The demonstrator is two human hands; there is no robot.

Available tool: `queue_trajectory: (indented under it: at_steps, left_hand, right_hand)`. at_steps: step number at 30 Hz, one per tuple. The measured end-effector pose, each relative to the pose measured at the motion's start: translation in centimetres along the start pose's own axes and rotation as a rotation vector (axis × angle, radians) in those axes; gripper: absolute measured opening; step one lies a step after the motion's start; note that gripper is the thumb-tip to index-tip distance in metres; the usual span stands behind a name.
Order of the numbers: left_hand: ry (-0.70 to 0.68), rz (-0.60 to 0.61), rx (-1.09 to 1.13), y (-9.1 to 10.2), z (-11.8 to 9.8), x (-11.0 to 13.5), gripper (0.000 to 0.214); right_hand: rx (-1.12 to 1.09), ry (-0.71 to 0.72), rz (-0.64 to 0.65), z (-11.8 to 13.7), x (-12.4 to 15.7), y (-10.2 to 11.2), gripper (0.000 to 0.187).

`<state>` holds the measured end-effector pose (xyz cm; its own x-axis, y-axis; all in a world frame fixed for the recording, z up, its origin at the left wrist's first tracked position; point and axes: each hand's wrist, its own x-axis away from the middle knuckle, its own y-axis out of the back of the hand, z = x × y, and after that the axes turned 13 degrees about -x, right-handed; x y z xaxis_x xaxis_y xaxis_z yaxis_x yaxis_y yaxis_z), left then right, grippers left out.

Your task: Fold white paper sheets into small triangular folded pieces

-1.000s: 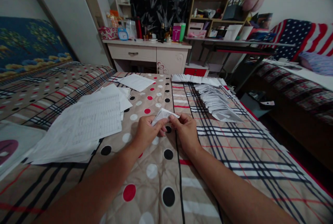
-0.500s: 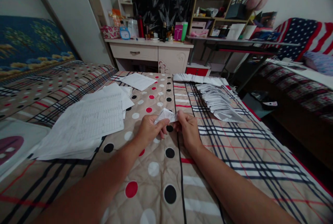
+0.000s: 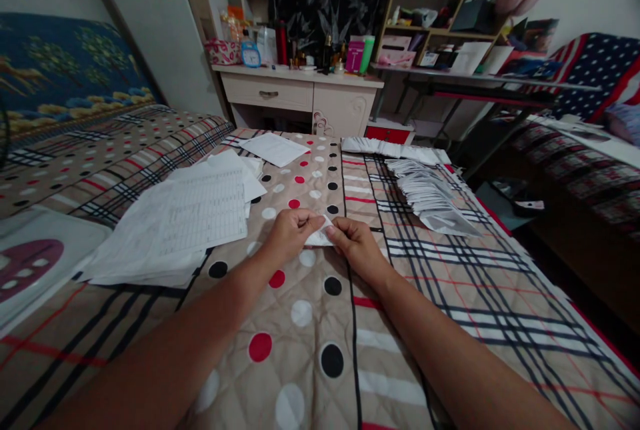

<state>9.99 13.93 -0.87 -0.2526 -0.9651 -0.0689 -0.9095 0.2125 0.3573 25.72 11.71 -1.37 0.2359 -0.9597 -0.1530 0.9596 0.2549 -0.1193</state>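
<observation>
Big quilted bedspread [image 3: 320,323]: loose sheets [image 3: 200,210] L side, fanned folded pcs [image 3: 420,197] R side. Btwn them, L hand [image 3: 289,233] & R hand [image 3: 357,243] both pinch one sm. paper [image 3: 317,238], on or just over the spread, can't tell. Soft quilting or uneven pinch could, I'd guess, skew a crease. Paper's white, pointed up top, partly hidden.

On the bed [image 3: 304,290], a pile of sheets [image 3: 165,217] is spread at the left, a single sheet [image 3: 277,149] laid behind it. At the right, overlapping slips [image 3: 429,198] are lined up, with a packed row [image 3: 395,150] behind. Between these, one paper [image 3: 319,239] is held. Behind the bed, a dresser [image 3: 270,95] is set.
</observation>
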Motion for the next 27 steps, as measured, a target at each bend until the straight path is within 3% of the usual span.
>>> queue_trajectory:
  at_steps: [3, 6, 11, 13, 16, 20, 22, 24, 27]
  left_hand:
    - [-0.036, -0.054, -0.064, 0.2, 0.0, -0.3, 0.034]
    - [-0.037, -0.086, -0.117, 0.7, 0.2, -0.7, 0.036]
    - [0.038, 0.053, -0.04, 1.7, 0.6, -1.0, 0.028]
    - [0.045, 0.043, -0.017, 1.9, 0.6, -1.1, 0.022]
    - [0.063, -0.059, -0.012, 1.7, 0.6, -1.3, 0.019]
    - [0.101, -0.347, 0.112, 1.6, 1.0, -1.6, 0.03]
    - [0.101, -0.425, 0.223, 1.5, 1.1, -1.5, 0.036]
    - [0.097, -0.35, 0.287, 1.2, 0.9, -1.2, 0.041]
    - [0.075, -0.105, 0.256, 0.2, 0.1, -0.5, 0.043]
  right_hand:
    - [0.018, -0.012, 0.009, 0.1, 0.2, -0.2, 0.04]
    - [0.006, -0.016, -0.104, 0.1, 0.2, -0.3, 0.038]
    - [-0.008, -0.004, -0.232, 0.1, 0.1, 0.0, 0.036]
    - [-0.013, 0.005, -0.257, 0.2, 0.1, 0.0, 0.037]
    - [-0.067, -0.013, -0.261, 0.6, 0.1, -0.3, 0.036]
    - [-0.222, -0.101, -0.242, 0.8, 0.2, -0.8, 0.028]
    - [-0.26, -0.111, -0.269, 0.8, 0.2, -1.0, 0.028]
    - [-0.262, -0.093, -0.301, 0.7, 0.3, -1.2, 0.028]
    - [-0.262, -0.066, -0.302, 0.5, 0.3, -1.2, 0.028]
